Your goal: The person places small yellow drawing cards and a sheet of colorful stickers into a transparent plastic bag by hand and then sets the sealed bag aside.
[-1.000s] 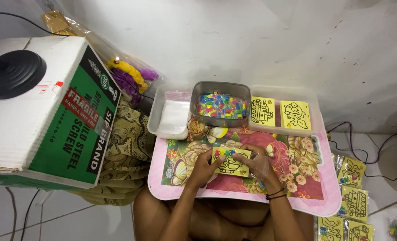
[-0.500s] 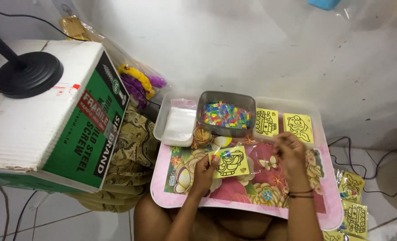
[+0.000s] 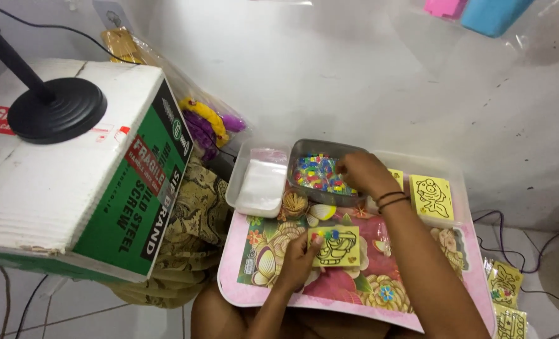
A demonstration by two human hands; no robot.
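Now my right hand (image 3: 361, 172) dips, fingers pinched, into the grey tray of coloured pieces (image 3: 320, 172). My left hand (image 3: 299, 251) pins the yellow card (image 3: 336, 246), lying nearer me.

A pink floral tray (image 3: 254, 276) (lap-held) carries a yellow card (image 3: 339, 248) and grey bead container (image 3: 308, 154).

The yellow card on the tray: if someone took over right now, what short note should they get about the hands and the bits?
Left hand: holds the yellow card flat on the flowered pink tray.
Right hand: reaches into the grey tin of coloured pieces; whether it grips one is hidden.
Done: a few coloured pieces sit at the card's top left corner.
Left: the rest of the card's outline picture is bare.
Nearby: a second yellow card in the clear tray behind, and a white tub beside the tin.
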